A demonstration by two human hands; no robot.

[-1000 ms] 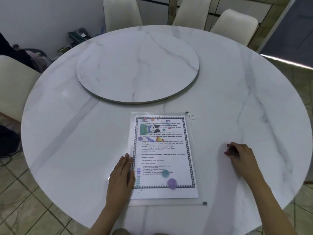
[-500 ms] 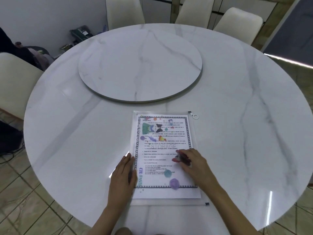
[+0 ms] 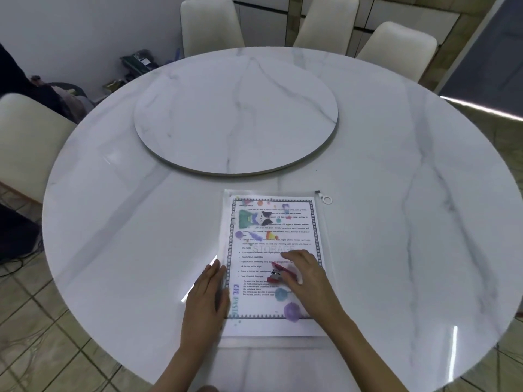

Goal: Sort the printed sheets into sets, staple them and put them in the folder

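Note:
A clear zip folder lies flat on the near part of the round marble table. Inside it sit the printed sheets, the top one showing coloured pictures and the word STORAGE. My left hand rests flat on the folder's left edge, fingers together. My right hand is over the middle of the folder, closed on a small red stapler that touches the folder's top face. The folder's zip pull ring lies at its far right corner.
A round marble turntable takes the table's middle. Cream chairs stand at the far side and at the left. Clutter sits on the floor by the wall.
My right hand carried the red stapler from the bare table at the right leftwards onto the middle of the folder. My left hand stayed on the folder's left edge.

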